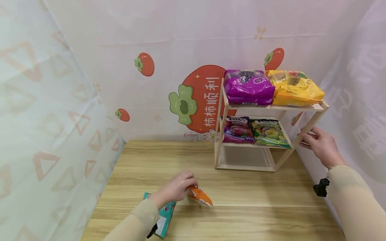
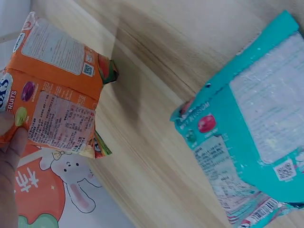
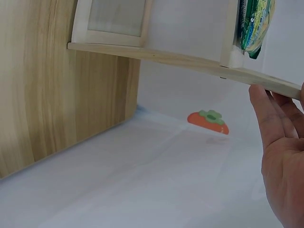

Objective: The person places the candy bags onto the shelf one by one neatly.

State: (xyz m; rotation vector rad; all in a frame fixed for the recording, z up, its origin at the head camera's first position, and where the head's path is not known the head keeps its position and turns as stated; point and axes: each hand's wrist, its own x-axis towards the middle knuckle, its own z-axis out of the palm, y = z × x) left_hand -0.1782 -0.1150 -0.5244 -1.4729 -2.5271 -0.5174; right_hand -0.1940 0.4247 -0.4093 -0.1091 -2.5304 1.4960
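My left hand [image 1: 178, 186] grips an orange candy bag [image 1: 201, 196] by its top end, tilted just above the wooden table. The left wrist view shows the bag's printed back [image 2: 61, 97], fingers at its edge. Under that forearm lies a teal candy bag [image 1: 166, 212], back side up. On the right, my right hand [image 1: 322, 147] holds the front right post of a small wooden shelf [image 1: 313, 118]. Seen from the right wrist, its fingers [image 3: 266, 116] lie along the post's outer side, and the thumb is mostly out of frame.
A purple bag [image 1: 248, 87] and a yellow bag [image 1: 295, 88] sit on the shelf's top. Its middle tier carries a berry candy bag [image 1: 238, 130] and a green candy bag [image 1: 268, 132]. Fabric walls [image 1: 150, 93] with persimmon prints close in the table [image 1: 241, 207].
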